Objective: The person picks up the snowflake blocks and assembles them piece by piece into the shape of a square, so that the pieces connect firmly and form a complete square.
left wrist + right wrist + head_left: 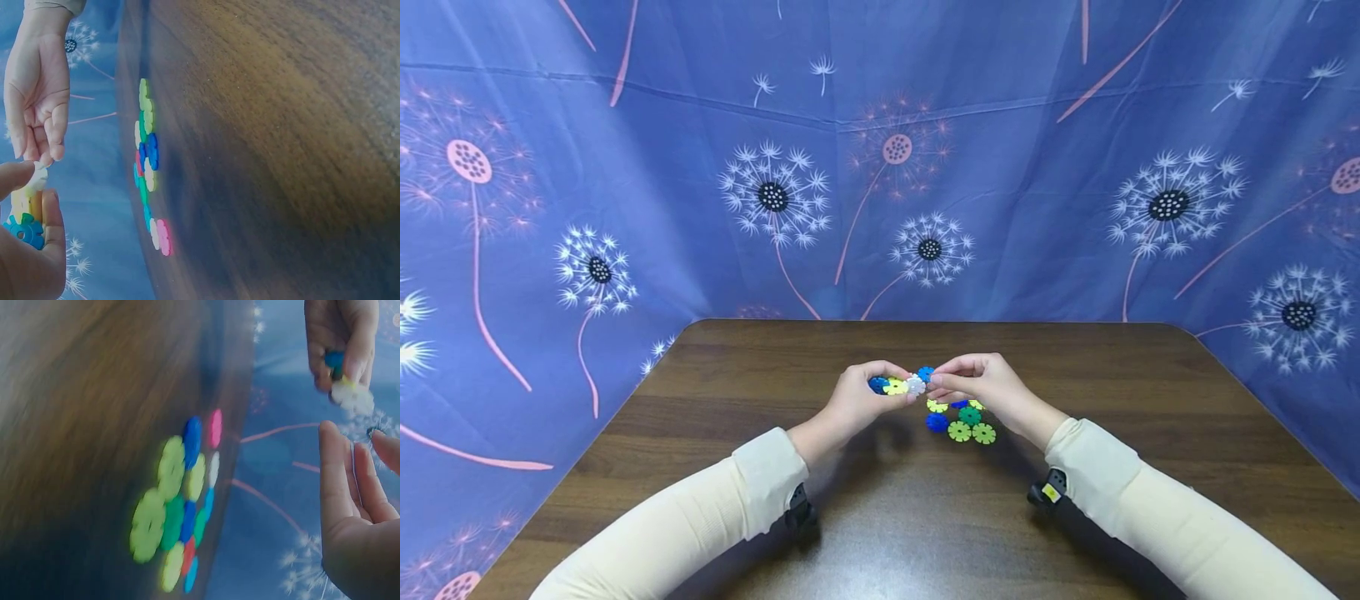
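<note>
My left hand (pixel 859 392) grips a short chain of notched plastic discs joined at their slots. The chain has a blue disc (pixel 877 384), a yellow disc (pixel 895 387) and a white disc (pixel 915 385), the white one at the right end. Between thumb and fingers, my right hand (pixel 985 383) pinches another blue disc (pixel 925 373) right at the white disc's upper edge. Both hands are raised over the table. In the left wrist view, the blue disc (pixel 25 232) and white disc (pixel 39 177) show between the left thumb and fingers.
Several loose discs lie flat on the wooden table (pixel 880 517), partly hidden under my right hand: a green disc (pixel 970 416), a lime disc (pixel 959 431), a pink disc (pixel 215 429) and others. A blue dandelion-print cloth (pixel 1000 167) hangs behind the table's far edge.
</note>
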`<action>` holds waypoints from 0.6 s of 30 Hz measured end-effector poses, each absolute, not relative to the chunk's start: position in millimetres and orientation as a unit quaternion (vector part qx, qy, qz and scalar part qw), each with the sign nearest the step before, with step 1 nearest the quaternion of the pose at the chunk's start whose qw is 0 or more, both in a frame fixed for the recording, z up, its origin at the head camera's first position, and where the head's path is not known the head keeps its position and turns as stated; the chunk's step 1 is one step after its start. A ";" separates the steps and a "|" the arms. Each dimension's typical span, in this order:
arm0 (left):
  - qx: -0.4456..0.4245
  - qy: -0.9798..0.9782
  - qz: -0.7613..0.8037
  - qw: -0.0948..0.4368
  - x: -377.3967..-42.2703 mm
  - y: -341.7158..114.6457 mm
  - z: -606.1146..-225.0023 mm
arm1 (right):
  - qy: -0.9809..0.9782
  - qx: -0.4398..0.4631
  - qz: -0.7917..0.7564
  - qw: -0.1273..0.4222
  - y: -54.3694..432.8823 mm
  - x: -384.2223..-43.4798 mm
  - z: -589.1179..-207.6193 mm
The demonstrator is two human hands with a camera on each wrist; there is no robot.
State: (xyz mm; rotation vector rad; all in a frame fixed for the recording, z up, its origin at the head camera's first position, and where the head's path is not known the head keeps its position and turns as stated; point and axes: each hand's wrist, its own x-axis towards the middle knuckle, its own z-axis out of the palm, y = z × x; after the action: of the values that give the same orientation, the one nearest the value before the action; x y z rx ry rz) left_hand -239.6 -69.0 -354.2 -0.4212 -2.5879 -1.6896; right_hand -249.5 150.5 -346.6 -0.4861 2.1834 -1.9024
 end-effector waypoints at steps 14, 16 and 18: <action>-0.121 -0.840 -0.530 0.006 -238.3 -72.5 -352.0 | 0.806 -0.100 -0.581 0.055 185.6 -264.7 -358.0; -0.121 -0.838 -0.532 0.005 -238.2 -72.5 -352.0 | 0.820 -0.089 -0.563 0.046 188.9 -266.1 -360.0; -0.121 -0.837 -0.534 0.005 -238.3 -72.4 -352.5 | 0.832 -0.080 -0.548 0.035 191.4 -267.4 -361.8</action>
State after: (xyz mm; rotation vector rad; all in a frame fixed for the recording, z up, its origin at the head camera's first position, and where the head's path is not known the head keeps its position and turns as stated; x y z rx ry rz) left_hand -238.3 -72.4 -352.5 -0.3805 -2.6215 -1.6714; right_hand -267.4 191.4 -361.8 -0.2444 2.5565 -1.6832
